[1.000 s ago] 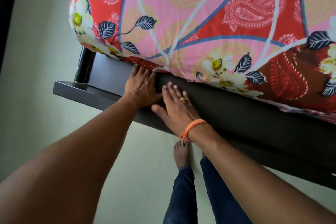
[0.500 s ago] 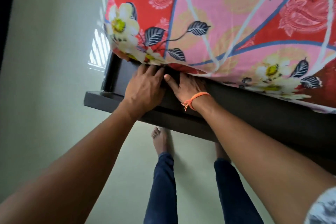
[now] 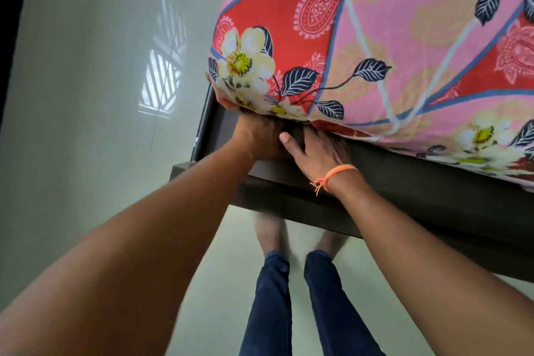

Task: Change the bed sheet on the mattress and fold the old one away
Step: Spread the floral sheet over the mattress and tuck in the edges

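Floral red-and-pink bed sheet [image 3: 375,46] covering mattress corner, centre to upper right of frame. Left hand [image 3: 257,136] shoved under corner at centre, fingers hidden by cloth, grip cannot tell; likely tucking sheet edge. Right hand [image 3: 315,150] just beside, flat on dark bed frame [image 3: 419,182], thumb out, fingertips slipped under mattress edge, grip spread, probably pushing fabric in. Bare feet on floor [image 3: 86,124] below.

Mattress [image 3: 375,37] sits tight on frame [image 3: 404,176] (floor [image 3: 86,95] open).

Soft daylight, feet [image 3: 270,235] prob motion-blurred
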